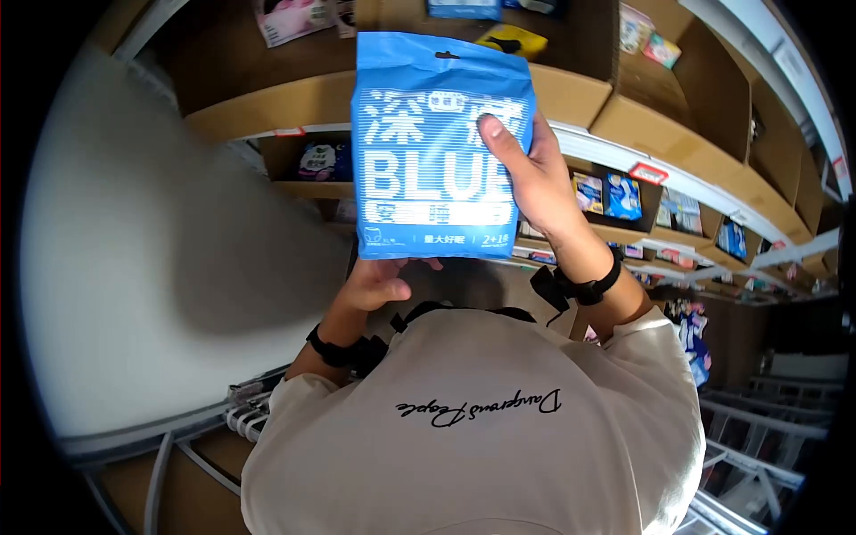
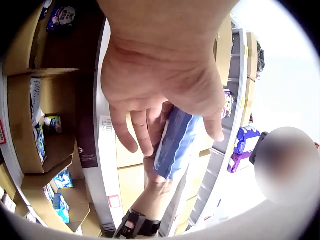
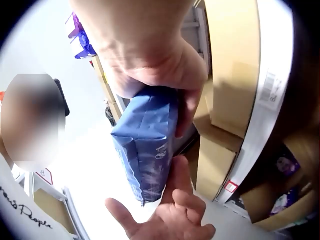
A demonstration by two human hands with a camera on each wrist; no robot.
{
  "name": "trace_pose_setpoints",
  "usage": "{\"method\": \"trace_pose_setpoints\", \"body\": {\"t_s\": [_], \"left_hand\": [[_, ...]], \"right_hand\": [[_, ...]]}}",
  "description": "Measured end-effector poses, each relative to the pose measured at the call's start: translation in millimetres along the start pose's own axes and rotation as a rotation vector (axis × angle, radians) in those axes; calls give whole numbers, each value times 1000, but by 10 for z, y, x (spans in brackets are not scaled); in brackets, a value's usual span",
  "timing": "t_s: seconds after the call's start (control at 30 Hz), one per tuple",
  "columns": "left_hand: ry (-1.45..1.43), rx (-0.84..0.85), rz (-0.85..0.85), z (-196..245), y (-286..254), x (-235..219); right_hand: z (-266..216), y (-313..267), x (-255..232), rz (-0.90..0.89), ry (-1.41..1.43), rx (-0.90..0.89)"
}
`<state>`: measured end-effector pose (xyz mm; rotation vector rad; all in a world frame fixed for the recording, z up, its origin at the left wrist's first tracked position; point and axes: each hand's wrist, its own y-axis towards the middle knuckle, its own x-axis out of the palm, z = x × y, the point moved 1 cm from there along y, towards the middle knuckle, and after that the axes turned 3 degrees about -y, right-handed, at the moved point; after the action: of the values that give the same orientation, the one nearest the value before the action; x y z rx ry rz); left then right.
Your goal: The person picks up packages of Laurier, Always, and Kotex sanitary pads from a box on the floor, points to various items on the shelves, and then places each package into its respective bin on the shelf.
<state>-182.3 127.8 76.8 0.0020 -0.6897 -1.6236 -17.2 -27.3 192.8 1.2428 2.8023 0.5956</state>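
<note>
A blue soft pack of sleep pants, printed with large white "BLUE" lettering, is held upright in front of the chest. My right hand grips its right side, thumb on the printed front and fingers behind it. At the lower edge, my left hand is partly hidden by the pack. The right wrist view shows this left hand with thumb and fingers apart, fingertips right at the side of the pack. In the left wrist view the pack appears edge-on beyond the left palm.
Cardboard shelf bins with several colourful packs curve across the front and right. A yellow pack lies in the upper bin behind the blue one. To the left is a pale wall or floor surface; metal racks stand beside the body.
</note>
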Motion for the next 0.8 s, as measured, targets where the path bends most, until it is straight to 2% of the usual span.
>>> {"method": "trace_pose_setpoints", "body": {"t_s": [0.07,0.13,0.17,0.2,0.27,0.47,0.53,0.57,0.63,0.73,0.8], "left_hand": [[19,46,50,-71,-2,42],[51,152,178,-6,-132,-63],[67,241,50,18,-144,-177],[85,265,60,14,-205,-183],[79,346,534,76,-315,-140],[56,441,666,343,-464,-365],[49,467,710,420,-433,-381],[52,506,755,453,-415,-384],[53,554,799,526,-381,-416],[41,521,798,612,-368,-464],[93,537,811,650,-343,-489]], "right_hand": [[-11,113,81,-54,18,-1],[-48,218,414,-189,29,-22],[-59,259,552,-221,25,-25],[-56,303,663,-263,23,-8],[52,430,860,-322,-23,-71],[49,689,1119,-503,-101,-26],[49,837,1128,-584,-260,48],[35,881,1168,-569,-215,-87],[-28,1009,1141,-560,-353,-75],[-89,1219,1099,-555,-540,-124],[-119,1236,1080,-578,-532,-68]]}}
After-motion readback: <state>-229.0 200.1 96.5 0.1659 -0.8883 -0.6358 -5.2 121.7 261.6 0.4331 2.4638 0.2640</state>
